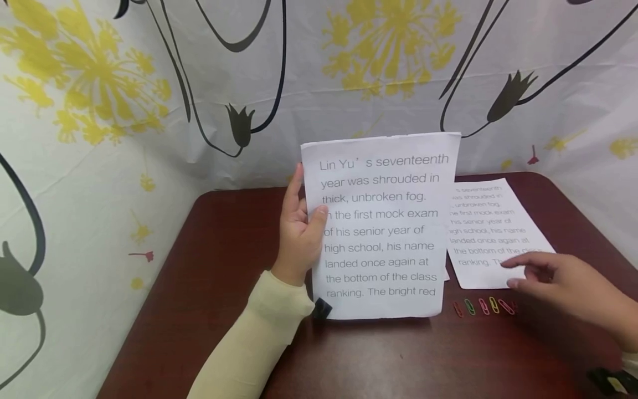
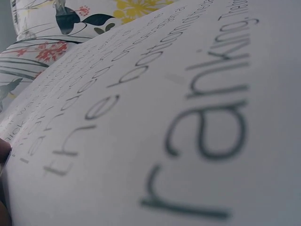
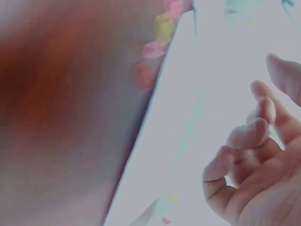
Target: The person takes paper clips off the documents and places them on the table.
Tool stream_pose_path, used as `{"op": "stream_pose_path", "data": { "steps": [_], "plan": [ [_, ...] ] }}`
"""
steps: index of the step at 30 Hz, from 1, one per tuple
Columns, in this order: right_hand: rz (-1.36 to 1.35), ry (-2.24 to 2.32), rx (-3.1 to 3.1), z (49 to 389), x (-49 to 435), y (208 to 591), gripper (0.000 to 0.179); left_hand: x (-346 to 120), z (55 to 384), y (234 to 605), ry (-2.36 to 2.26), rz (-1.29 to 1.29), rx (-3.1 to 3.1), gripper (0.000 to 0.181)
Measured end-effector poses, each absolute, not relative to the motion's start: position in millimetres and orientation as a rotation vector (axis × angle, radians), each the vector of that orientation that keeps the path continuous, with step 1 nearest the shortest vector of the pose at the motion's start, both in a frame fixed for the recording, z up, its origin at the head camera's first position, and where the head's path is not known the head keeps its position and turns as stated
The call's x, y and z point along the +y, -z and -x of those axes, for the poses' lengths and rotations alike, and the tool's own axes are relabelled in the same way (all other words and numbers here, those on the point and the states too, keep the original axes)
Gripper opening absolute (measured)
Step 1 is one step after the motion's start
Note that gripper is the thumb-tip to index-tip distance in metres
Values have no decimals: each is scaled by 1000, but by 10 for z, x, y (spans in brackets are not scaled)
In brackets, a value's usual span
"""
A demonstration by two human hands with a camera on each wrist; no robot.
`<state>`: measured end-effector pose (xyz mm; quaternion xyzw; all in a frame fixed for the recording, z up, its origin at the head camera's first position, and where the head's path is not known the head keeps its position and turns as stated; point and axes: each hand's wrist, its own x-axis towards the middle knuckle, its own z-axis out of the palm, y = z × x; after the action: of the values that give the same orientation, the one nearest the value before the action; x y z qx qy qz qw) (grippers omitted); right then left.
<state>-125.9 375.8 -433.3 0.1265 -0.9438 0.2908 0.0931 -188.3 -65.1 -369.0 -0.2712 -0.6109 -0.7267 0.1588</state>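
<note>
Coloured paper clips [image 1: 482, 306] lie in a row on the dark red table [image 1: 209, 266], just under the right hand [image 1: 568, 288], which hovers with loosely curled fingers, gripping nothing, above a flat printed sheet [image 1: 490, 233]. Upright on the table stands a second printed sheet [image 1: 381, 227], its left edge gripped by the left hand [image 1: 299, 233], partly blocking the flat one. Left wrist view shows its print close up; the right wrist view is blurred, perhaps clips beside paper.
</note>
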Motion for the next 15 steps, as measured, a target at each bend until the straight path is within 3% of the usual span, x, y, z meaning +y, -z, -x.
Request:
{"op": "stream_pose_path", "data": {
  "steps": [4,11,15],
  "plan": [
    [-379,-989,-2617,1280,3498,4084,36,-656,1883,3692,2080,773,-1746,85],
    [-603,-1333,-2377,1274,2985,3944,85,-661,1876,3694,2094,770,-1748,84],
    [-689,-1424,-2348,1277,2743,3950,102,-660,1881,3692,2097,772,-1750,83]
  ]
}}
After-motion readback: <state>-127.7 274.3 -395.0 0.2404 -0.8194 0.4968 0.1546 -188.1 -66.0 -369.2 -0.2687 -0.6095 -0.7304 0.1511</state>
